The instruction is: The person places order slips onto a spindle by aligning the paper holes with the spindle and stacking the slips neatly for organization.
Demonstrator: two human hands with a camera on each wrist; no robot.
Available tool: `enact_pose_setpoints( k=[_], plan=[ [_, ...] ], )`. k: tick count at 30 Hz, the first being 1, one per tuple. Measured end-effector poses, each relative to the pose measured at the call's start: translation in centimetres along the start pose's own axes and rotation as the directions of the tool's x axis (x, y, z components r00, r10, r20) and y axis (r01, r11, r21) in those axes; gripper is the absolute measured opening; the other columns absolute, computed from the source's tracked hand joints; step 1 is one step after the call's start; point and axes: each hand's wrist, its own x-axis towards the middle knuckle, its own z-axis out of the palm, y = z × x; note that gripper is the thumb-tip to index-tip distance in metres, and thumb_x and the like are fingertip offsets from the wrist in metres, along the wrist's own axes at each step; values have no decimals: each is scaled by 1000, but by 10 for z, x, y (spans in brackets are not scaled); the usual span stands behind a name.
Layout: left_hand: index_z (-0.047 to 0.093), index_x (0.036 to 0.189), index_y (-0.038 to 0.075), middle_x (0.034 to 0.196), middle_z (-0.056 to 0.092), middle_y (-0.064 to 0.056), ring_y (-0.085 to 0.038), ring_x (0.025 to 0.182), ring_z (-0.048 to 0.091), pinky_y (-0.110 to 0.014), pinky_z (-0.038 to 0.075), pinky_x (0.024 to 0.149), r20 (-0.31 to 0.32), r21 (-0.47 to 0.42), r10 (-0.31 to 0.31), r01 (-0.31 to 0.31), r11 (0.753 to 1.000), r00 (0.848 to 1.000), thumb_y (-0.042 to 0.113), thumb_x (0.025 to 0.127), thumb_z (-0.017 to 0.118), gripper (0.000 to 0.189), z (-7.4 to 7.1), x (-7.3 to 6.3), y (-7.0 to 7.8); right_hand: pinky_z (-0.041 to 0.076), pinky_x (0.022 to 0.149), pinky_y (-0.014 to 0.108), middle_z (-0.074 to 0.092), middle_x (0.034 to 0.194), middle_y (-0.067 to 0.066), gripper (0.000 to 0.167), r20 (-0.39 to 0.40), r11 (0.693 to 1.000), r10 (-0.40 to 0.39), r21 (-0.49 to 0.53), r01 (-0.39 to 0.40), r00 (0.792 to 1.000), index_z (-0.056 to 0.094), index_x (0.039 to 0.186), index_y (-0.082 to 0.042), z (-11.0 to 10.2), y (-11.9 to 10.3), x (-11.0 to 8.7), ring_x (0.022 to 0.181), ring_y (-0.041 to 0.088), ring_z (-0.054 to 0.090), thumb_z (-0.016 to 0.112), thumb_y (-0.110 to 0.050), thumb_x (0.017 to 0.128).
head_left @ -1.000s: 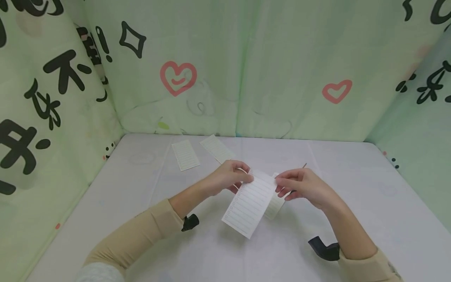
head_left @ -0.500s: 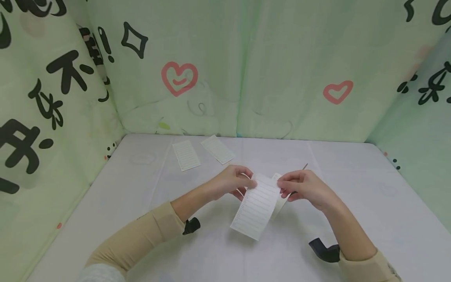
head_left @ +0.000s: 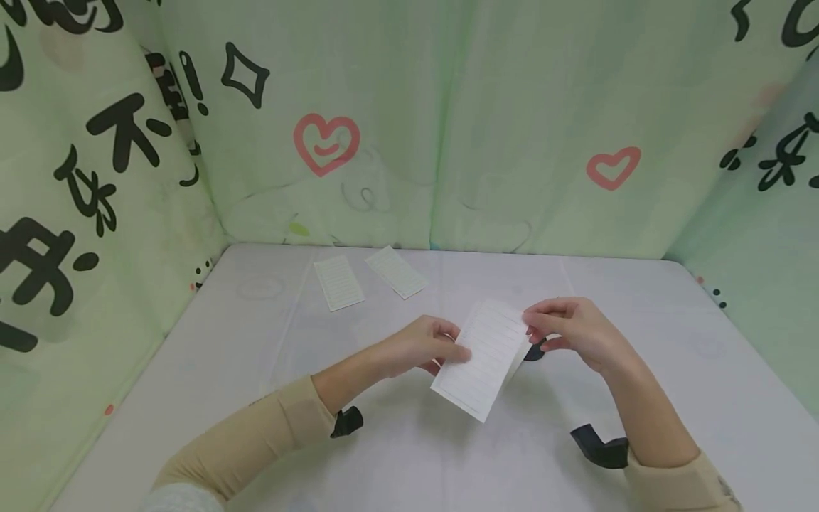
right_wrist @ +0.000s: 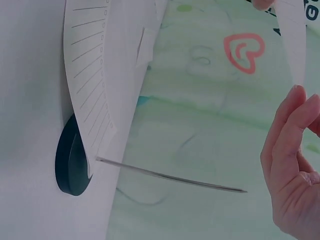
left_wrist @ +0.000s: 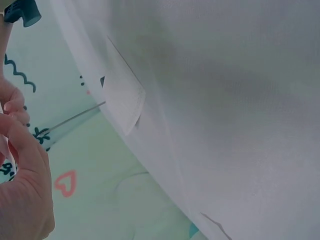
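A lined paper sheet is held tilted above the table. My left hand pinches its left edge, thumb on the front face. At its upper right edge, my right hand pinches it between thumb and fingers. Behind the sheet stands a bill spike with a round black base and a thin metal rod. Another lined sheet slants up from the foot of the rod, its end at the base. In the head view the held sheet and right fingers hide most of the spike.
Two more lined sheets lie on the white-covered table at the back left. Printed green curtains enclose the back and sides. A black piece juts from the right sleeve.
The held sheet has shifted right and turned. My left hand has moved right and down, and my right hand has moved right. The spike's rod tip has gone out of sight in the head view.
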Motion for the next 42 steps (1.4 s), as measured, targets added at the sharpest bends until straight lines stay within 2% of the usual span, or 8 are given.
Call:
enact_pose_setpoints(
  k=[8,16,23,25,30,33,38,42],
  plan=[
    [59,85,-3,72,61,-4,-13,57,57,-25,53,59,43,-12,25,-25,1000,999,6,85,60,9,2,-1,-5,54,68,25,63,79,-3,36,-68,1000,-25,5,25,997,57,105,7,-21,3,3,73,12,62,62,-24,88],
    [57,79,0,73,61,-10,-14,57,60,-28,55,61,-46,-71,59,-62,996,997,8,86,61,12,8,9,-6,53,69,22,63,81,-7,44,-107,1000,-4,-27,1,994,53,112,7,-40,8,5,73,9,62,61,-30,88],
    [60,84,-1,85,65,-22,-13,58,60,-27,55,60,-123,-123,50,-65,990,991,10,86,62,11,13,19,-5,53,69,20,63,80,-10,27,-113,999,32,17,-30,993,60,100,-7,-51,14,8,74,8,62,62,-30,87],
    [61,85,-1,84,66,-21,-13,58,60,-26,55,59,-135,-134,44,-62,989,990,10,86,62,12,14,21,-4,53,69,20,63,79,-10,21,-114,999,40,27,-37,993,62,97,-12,-53,15,9,74,8,62,62,-30,87],
    [62,86,-1,74,66,-10,-13,58,61,-25,54,58,-147,-145,32,-53,988,989,11,86,63,12,17,27,-4,52,68,19,64,80,-9,6,-105,995,63,80,-55,992,64,84,-24,-57,18,13,74,8,62,64,-30,86],
    [62,87,-3,74,66,-9,-12,59,61,-25,54,57,-155,-151,23,-47,987,988,11,86,63,14,19,30,-4,52,67,19,65,79,-9,7,-96,990,84,117,-72,992,65,79,-28,-59,20,16,72,7,62,64,-29,86],
    [62,91,-4,74,65,-8,-12,59,61,-24,54,58,-166,-169,6,-35,985,986,11,85,63,16,20,34,-6,52,66,18,64,77,-9,11,-76,974,134,194,-118,988,66,75,-29,-60,22,21,69,6,62,65,-29,85],
    [62,92,-4,74,63,-5,-12,60,61,-24,54,58,-165,-175,0,-29,984,986,12,86,63,17,20,36,-7,52,64,17,64,77,-7,13,-44,944,169,293,-149,985,69,75,-25,-61,24,23,68,7,62,64,-26,86]
  ],
)
